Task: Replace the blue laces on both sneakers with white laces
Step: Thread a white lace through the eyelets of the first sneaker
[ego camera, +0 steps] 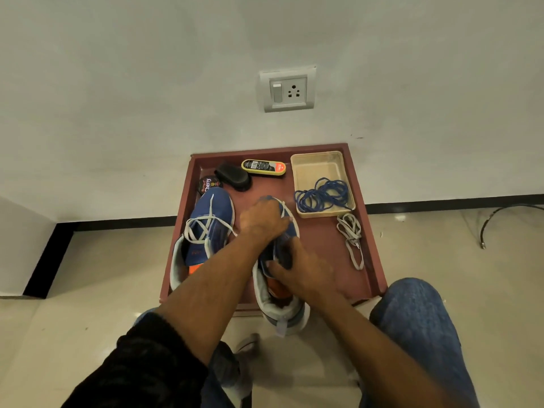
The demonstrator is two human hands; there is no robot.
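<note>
Pointing toe-first toward the wall, right sneaker [290, 231], both hands' fingers grasping it.

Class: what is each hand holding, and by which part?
Both hold the right-hand sneaker: left hand over its toe end, right hand at the tongue. Exact finger grip is blurred.

Both blue sneakers [210, 213] look like matt knit cloth, with flat woven white laces [203, 226] – another such white lace [351, 240] lies loose on the smooth, faintly sheened reddish-brown tray [321, 245]. The blue laces [322, 195] are thin round cord, coiled in a beige plastic tub [319, 169] of dull, smooth finish. The floor tiles [441, 237] are glossy – the wall [147, 98] is matt paint, the socket plate [287, 89] smooth plastic.
</note>
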